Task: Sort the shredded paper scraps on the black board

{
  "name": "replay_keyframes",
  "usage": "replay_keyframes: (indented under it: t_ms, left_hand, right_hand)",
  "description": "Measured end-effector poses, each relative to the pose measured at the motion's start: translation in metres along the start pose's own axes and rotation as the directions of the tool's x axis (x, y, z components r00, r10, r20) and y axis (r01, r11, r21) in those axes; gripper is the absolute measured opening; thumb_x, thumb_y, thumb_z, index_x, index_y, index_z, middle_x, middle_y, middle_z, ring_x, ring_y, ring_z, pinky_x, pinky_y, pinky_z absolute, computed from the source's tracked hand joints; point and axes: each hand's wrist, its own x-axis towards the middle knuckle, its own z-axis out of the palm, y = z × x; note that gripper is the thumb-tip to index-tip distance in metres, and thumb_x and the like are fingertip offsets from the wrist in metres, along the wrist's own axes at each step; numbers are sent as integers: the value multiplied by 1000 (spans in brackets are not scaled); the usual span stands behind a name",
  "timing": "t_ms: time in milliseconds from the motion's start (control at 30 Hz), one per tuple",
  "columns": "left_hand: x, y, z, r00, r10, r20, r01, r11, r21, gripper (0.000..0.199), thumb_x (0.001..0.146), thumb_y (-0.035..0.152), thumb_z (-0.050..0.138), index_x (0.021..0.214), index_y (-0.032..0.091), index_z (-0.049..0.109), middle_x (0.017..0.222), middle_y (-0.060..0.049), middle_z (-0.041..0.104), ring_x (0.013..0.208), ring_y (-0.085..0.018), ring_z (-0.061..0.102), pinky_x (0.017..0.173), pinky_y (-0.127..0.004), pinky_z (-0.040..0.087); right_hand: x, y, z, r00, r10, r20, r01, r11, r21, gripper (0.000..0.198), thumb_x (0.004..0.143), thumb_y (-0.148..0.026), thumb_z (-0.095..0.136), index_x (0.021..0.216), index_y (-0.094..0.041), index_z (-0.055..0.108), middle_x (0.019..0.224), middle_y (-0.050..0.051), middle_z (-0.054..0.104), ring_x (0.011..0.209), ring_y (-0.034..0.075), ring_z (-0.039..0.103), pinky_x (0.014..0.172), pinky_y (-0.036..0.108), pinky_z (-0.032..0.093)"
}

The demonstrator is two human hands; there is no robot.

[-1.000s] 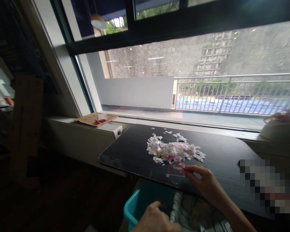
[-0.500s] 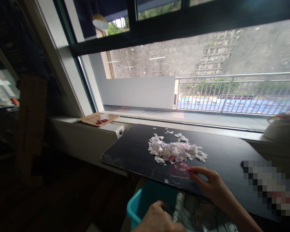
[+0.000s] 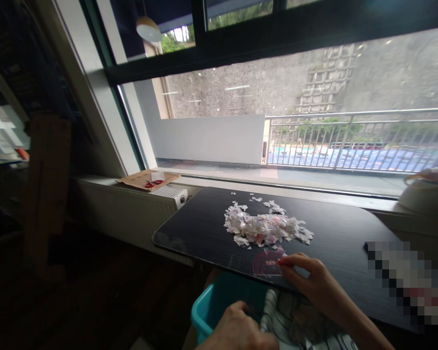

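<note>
My right hand pinches a see-through pink protractor close to the near edge of the black table. A few paper scraps show at the protractor. Beyond it lies a heap of small torn paper pieces, mostly white with some pink. Below the table edge stands a turquoise bin. My left hand is closed over the bin's near rim; its fingertips are hidden inside.
Red-handled scissors lie on a brown paper envelope on the sill, beside a radiator. A blurred-out object rests on the table's right side. A white pot sits by the window. Striped cloth covers my lap.
My right hand has drawn the protractor slightly left and toward the table's near edge, away from the heap. My left hand and the bin have barely moved.
</note>
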Motion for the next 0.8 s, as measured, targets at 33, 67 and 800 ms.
replay_keyframes:
  t_ms: [33,67,800]
  left_hand:
    - [-1,0,0,1000,-4,-10,3,1000,-4,16,74,32,77,82,23,67,60,2,68,49,-17,61,79,-38,49]
    - [-1,0,1,1000,-7,-28,6,1000,-11,16,73,32,78,82,23,67,60,2,68,49,-17,60,78,-38,49]
    - [-1,-4,15,994,-15,-107,10,999,-51,15,75,33,76,82,24,66,58,3,66,47,-15,58,78,-38,48]
  right_hand:
    - [3,5,-5,999,5,-33,-5,1000,-2,25,79,-39,60,86,-21,76,83,5,73,79,21,68,74,28,50]
    - [6,11,-9,996,13,-84,-13,1000,-4,27,77,-41,61,87,-21,76,85,5,74,81,22,68,75,29,51]
    - [13,29,1,990,79,-117,-76,997,26,28,75,-42,62,86,-21,77,82,6,75,79,24,69,75,33,50]
